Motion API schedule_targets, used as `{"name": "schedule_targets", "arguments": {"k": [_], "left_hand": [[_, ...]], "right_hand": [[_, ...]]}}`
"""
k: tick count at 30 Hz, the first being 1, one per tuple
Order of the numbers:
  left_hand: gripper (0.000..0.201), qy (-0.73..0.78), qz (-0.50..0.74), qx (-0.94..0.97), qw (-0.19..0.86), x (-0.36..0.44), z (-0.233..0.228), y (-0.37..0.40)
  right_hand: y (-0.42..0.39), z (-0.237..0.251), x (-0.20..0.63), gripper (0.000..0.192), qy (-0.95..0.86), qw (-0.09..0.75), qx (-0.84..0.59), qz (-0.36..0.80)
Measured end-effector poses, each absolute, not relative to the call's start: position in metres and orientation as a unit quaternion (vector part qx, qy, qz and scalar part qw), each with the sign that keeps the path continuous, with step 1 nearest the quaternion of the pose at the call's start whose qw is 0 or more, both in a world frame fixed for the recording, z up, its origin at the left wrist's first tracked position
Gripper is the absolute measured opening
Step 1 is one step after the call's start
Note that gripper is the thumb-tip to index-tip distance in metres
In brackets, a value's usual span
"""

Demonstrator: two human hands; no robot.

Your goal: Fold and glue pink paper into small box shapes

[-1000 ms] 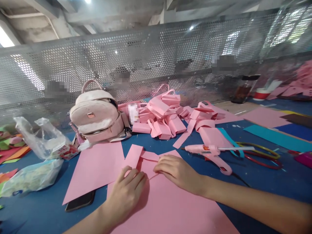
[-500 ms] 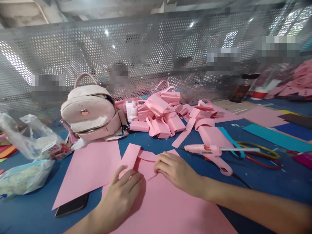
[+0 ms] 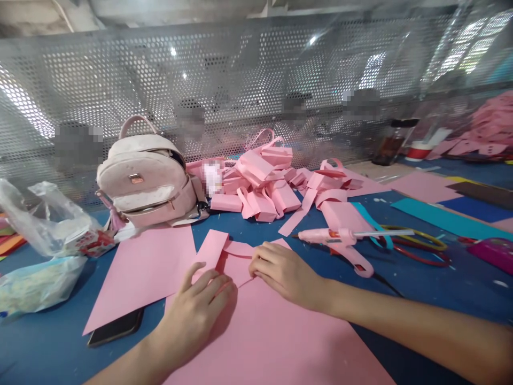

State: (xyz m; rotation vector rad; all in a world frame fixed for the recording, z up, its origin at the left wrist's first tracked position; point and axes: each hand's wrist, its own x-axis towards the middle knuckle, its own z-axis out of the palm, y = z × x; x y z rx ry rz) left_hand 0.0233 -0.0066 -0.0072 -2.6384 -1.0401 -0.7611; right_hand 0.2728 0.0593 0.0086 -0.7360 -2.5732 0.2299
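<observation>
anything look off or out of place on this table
One thing: a dark phone lies half tucked under the corner of a loose pink sheet, left of the left hand. The glue gun lies on its side beside the right hand. Nothing looks spilled or damaged.

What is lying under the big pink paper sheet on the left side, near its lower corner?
A dark phone sticks out from under the left pink sheet, on the blue table. Only its lower part shows; the sheet covers the rest, so anything else under it cannot be seen.
</observation>
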Motion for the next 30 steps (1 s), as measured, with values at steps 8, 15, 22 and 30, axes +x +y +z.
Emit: {"name": "schedule_targets", "arguments": {"k": [8,15,22,30], "left_hand": [[0.03,-0.348,-0.257,-0.895,0.106,0.023,-0.009,-0.006],[0.038,-0.354,-0.237,-0.897,0.115,0.024,-0.008,-0.004],[0.037,-0.364,-0.244,-0.897,0.052,0.029,-0.005,0.004],[0.039,-0.362,-0.271,-0.892,-0.002,0.032,0.001,0.011]], "right_hand": [[0.059,0.009,0.272,0.023,-0.936,0.22,-0.262,0.084],[0.06,0.007,0.272,0.022,-0.936,0.218,-0.26,0.092],[0.061,0.006,0.271,0.019,-0.938,0.213,-0.259,0.086],[0.061,0.004,0.272,0.021,-0.938,0.222,-0.255,0.078]]}}
